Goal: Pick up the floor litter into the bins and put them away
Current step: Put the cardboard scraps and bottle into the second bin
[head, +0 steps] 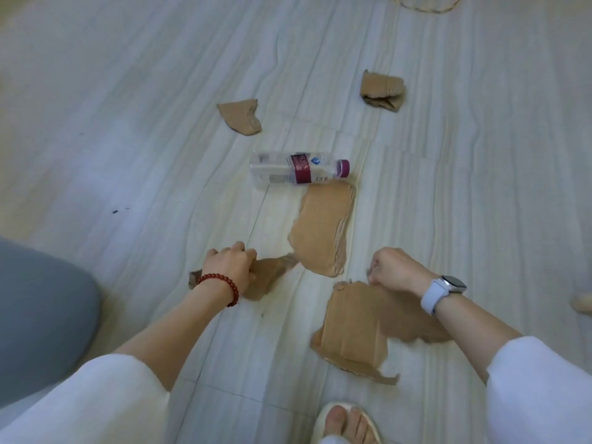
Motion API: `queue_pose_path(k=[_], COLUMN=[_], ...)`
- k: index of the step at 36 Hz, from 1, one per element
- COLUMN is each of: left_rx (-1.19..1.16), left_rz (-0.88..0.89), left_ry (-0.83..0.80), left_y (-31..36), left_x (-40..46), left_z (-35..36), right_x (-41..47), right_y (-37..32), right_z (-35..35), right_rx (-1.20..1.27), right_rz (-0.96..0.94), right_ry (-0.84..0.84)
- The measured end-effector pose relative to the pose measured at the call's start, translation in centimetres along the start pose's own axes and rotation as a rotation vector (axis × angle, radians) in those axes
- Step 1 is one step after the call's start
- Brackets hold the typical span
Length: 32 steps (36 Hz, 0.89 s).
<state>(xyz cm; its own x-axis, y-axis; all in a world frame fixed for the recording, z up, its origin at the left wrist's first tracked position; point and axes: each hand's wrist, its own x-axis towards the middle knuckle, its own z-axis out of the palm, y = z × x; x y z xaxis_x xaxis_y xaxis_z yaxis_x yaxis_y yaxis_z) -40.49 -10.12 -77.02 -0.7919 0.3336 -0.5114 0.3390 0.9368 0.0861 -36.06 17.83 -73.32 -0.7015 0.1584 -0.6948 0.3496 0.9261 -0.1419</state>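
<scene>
Nearest me, my sandalled foot [347,423] stands on the pale floor [128,91]. Just beyond it my right hand [395,270] pinches the torn top edge of a large cardboard piece [355,328], fingers curled round it. My left hand [229,267] is clamped on a smaller cardboard scrap [269,274] lying beside it. Between and beyond the hands a long cardboard strip [323,225] lies flat, touching a clear plastic bottle [298,169] on its side. Farther off sit a torn scrap [240,116] and a folded scrap [382,91], well apart. I judge this the gathering step, barely begun. No bin is plainly in view; only a curved rim [426,4] shows at the far edge. Next I must lift both pieces and find one.
</scene>
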Motion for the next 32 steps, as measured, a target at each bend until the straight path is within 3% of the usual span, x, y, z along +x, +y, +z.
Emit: queue_pose_path(k=[3, 6, 14, 19, 25, 30, 32], left_rx=[-0.153, -0.305, -0.635, -0.660, -0.703, -0.727, -0.717], left_rz=[-0.019, -0.065, -0.251, -0.487, -0.685, -0.688, -0.702], left_ry=[0.076, 0.208, 0.794, 0.987, 0.796, 0.469, 0.425], left_y=[-0.8, -1.9, -10.6, -18.3, -24.8, -27.0, -27.4], left_x=[-1.0, -2.4, -12.6, -20.9, -28.3, -29.9, -29.7], left_z=[-3.8, -8.1, -19.2, -20.1, -16.7, -12.6, -11.3], right_x=[-1.1, -2.8, -8.7, -11.0, -14.5, -17.1, -17.8], right_y=[-3.4, -7.2, -21.0, -31.4, -40.6, -43.9, -44.7], right_z=[-2.7, -6.3, -11.9, -10.9, -8.6, -8.9, -9.2], right_rx=[-0.037, 0.038, 0.787, 1.196, 1.263, 1.294, 1.298], right_rz=[-0.097, -0.201, -0.560, -0.698, -0.818, -0.903, -0.918], right_ry=[0.021, 0.179, 0.750, 0.619, 0.666, 0.774, 0.742])
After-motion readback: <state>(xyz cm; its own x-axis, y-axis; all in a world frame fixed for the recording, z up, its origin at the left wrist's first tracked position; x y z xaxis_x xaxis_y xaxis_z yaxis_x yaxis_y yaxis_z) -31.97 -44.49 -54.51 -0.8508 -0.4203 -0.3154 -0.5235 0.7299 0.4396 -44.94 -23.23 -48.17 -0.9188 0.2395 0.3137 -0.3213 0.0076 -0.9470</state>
